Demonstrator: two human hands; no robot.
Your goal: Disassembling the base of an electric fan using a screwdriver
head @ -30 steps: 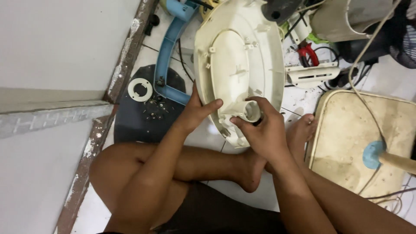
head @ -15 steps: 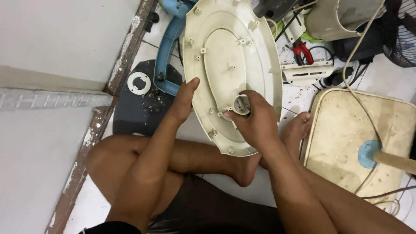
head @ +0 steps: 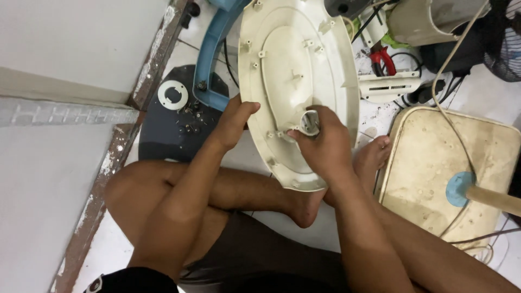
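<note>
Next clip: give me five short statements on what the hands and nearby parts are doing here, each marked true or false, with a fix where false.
1. The left hand grips the left edge of the cream oval plastic base. True.
2. The right hand lies flat on the floor. False: it is at the round socket in the base.
3. A white ring lies on the dark round plate. True.
4. The red-handled pliers are in the left hand. False: they lie on the floor beyond the base.
5. The person sits cross-legged and barefoot. True.
</note>
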